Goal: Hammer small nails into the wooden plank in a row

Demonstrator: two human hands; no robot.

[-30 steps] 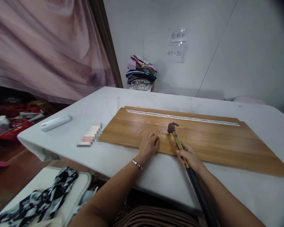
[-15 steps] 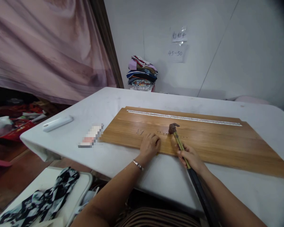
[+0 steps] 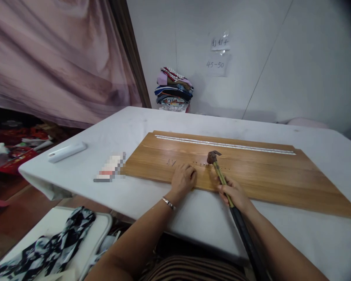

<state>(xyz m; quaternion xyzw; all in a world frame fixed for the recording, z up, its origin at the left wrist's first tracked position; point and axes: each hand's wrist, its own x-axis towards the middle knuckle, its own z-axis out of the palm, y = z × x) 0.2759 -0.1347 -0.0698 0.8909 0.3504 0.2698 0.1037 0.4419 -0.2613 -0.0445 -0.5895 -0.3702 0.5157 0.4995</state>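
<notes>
A brown wooden board (image 3: 260, 175) lies on the white-covered table. My left hand (image 3: 183, 177) rests on its near edge with fingers bent and pressed together, gripping the board; the fingertips are partly hidden. In my right hand (image 3: 234, 193) is a claw hammer (image 3: 221, 175), its yellow and black handle running back toward my body. The rusty hammer head is over the middle of the board, beside a row of small nails (image 3: 201, 164) set in the wood. Several loose nails (image 3: 171, 162) lie left of that row, just beyond my left hand.
Two white strips (image 3: 225, 145) run along the board's far side. A white cylindrical object (image 3: 67, 152) and a blurred-out flat item (image 3: 110, 168) lie on the table at left. Folded cloths (image 3: 174, 90) are stacked behind. A patterned cloth (image 3: 55, 242) covers part of a stool at lower left.
The view has shifted slightly, moving the scene a little left in the picture. Both hands and the hammer keep nearly the same place over the board.
</notes>
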